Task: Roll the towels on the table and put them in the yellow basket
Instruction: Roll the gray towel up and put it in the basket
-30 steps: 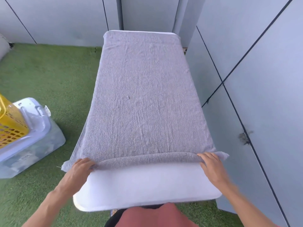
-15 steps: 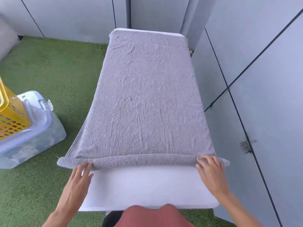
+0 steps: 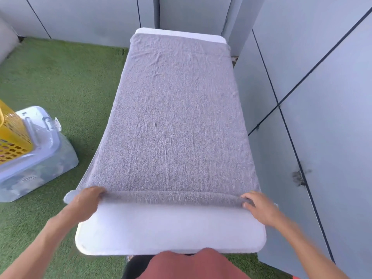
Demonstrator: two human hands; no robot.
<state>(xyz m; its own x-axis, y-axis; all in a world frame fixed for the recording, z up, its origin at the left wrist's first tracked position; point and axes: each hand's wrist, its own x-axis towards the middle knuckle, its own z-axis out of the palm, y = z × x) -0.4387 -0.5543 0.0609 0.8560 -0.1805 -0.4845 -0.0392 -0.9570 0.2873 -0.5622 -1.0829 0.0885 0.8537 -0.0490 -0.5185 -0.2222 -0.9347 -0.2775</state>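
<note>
towel [image 3: 175,121]: grey, flat on white bench [image 3: 171,232], near edge rolled
L hand [image 3: 86,200]: grip curled on roll's left end
R hand [image 3: 259,206]: grip curled on right end
yellow basket [image 3: 12,135]: left, on clear bin [image 3: 38,164]

Bright even daylight, wide-angle edge warp, motion-blurred forearms

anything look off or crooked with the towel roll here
Slightly. The grey towel overhangs the white table on the left, and a loose corner sticks out past the left hand. The roll itself looks fairly straight.
</note>
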